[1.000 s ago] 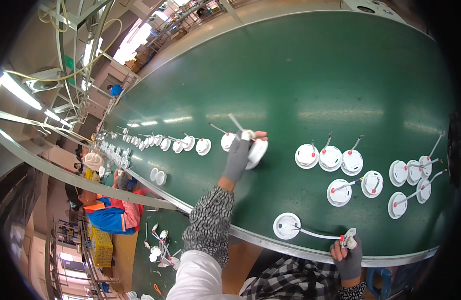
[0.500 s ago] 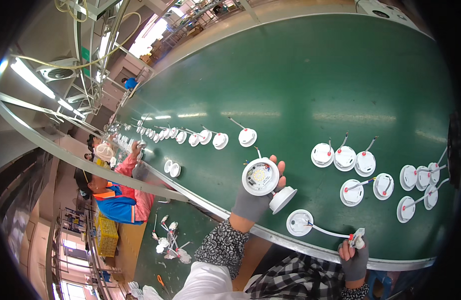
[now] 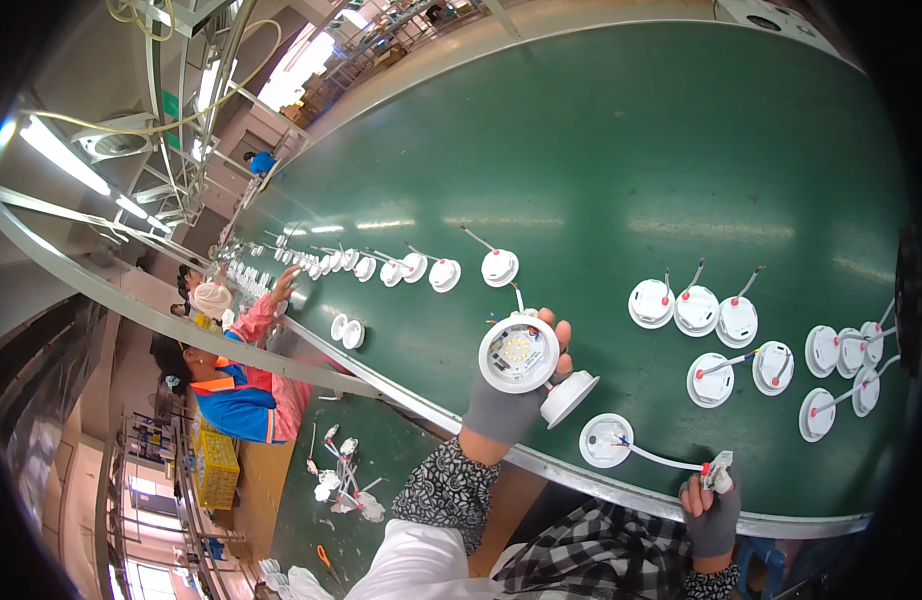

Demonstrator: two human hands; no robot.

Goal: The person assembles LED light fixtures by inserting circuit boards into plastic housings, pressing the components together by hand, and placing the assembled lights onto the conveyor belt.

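Green bench [image 3: 621,140]: spans the view; a row of white downlights [image 3: 444,275] runs from 11 toward 10 o'clock of the left hand, a cluster of downlights [image 3: 697,312] sits at 2.
Co-worker [image 3: 231,405]: at 9 o'clock, one arm over the bench.
Left hand [image 3: 506,408]: gloved, palm up, fingers wrapped about two lamps, well apart from the right hand.
Right hand [image 3: 716,515]: at 4 o'clock of the left, by the bench edge, fingers pinched on a connector.
LED downlight [image 3: 519,358]: in the left hand, LED plate [image 3: 517,348] toward the camera.
Second downlight [image 3: 569,400]: tilted against the same hand, at 4 o'clock of the first.
Round housing [image 3: 606,441]: on the bench, its white cable [image 3: 666,460] reaching the right hand.
White connector [image 3: 721,474]: probably a terminal piece; fingers cover much of it.
Good handling: leave slack in the cable, grip lamps by their rims, fingertips off the LED plate.
Changed: a second ago the left hand was farther out, back upward; the right keeps its pinch.
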